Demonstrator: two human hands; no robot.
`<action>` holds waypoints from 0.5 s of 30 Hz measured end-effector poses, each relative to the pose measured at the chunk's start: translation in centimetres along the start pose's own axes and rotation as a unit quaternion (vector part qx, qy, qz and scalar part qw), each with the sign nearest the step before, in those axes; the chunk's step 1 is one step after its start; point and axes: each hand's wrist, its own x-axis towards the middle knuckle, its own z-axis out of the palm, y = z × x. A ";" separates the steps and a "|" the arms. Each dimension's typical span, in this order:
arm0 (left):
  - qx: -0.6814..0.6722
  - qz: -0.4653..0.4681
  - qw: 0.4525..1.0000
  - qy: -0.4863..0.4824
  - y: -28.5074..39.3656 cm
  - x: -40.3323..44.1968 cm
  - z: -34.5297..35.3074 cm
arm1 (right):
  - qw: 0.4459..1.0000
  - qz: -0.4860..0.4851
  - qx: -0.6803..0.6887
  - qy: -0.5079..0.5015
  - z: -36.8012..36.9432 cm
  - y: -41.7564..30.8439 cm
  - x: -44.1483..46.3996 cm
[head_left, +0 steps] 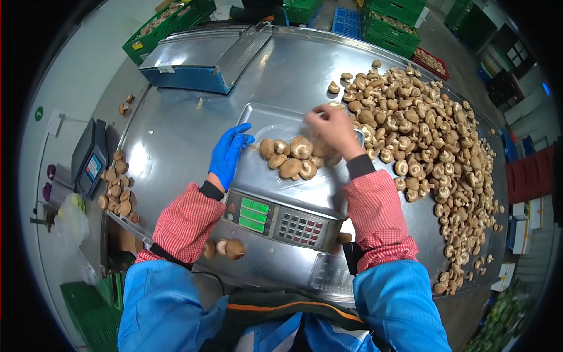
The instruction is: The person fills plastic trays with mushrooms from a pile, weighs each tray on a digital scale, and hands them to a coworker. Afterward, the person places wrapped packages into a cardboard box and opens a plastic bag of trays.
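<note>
Clearly, the mushrooms (301, 148) lying mid-pan on the scale (274, 186) look light, springy and easily bruised, best taken gently by the cap sides. The gloved left hand (227, 157), loosely open, angles in at the pan's nine o'clock; the bare right hand (333, 130) bends over its one o'clock, fingers curled and blurred, so its grip cannot be told.
</note>
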 end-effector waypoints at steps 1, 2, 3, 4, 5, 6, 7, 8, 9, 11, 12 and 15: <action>-0.024 -0.006 1.000 0.001 -0.4 -0.8 -0.3 | 0.996 0.000 0.088 0.035 -0.6 0.4 -0.5; -0.017 -0.030 0.999 0.000 -0.5 -1.7 -0.6 | 0.982 0.001 0.176 0.070 -1.2 0.8 -1.2; -0.010 -0.054 0.998 -0.003 -0.4 -2.6 -0.9 | 0.972 -0.008 0.218 0.090 -2.0 0.8 -2.4; -0.004 -0.077 0.997 -0.006 -0.3 -3.1 -1.0 | 0.959 -0.018 0.260 0.110 -2.7 1.1 -3.7; 0.016 -0.048 0.999 0.004 -0.8 -3.4 -1.0 | 0.960 0.020 0.262 0.095 -3.2 2.5 -4.9; 0.035 -0.020 0.999 0.013 -1.7 -3.5 -0.9 | 0.953 0.066 0.282 0.085 -3.8 2.5 -6.6; 0.055 0.008 0.998 0.023 -2.0 -3.7 -0.8 | 0.946 0.081 0.303 0.083 -4.1 3.0 -8.2; 0.057 0.004 0.998 0.026 -2.2 -3.7 -0.9 | 0.938 0.099 0.324 0.079 -4.3 3.6 -9.6; 0.059 -0.002 0.998 0.028 -2.3 -3.3 -0.7 | 0.931 0.095 0.342 0.084 -4.3 4.2 -10.7; 0.062 0.014 0.996 0.062 -1.9 -3.1 0.2 | 0.913 0.092 0.385 0.094 -4.3 4.8 -12.6; 0.104 -0.022 0.993 0.051 -1.5 -3.3 0.4 | 0.904 0.106 0.403 0.097 -4.5 4.5 -13.4; 0.242 -0.122 0.962 -0.001 -0.1 -3.9 0.6 | 0.888 0.112 0.438 0.089 -4.5 5.1 -14.9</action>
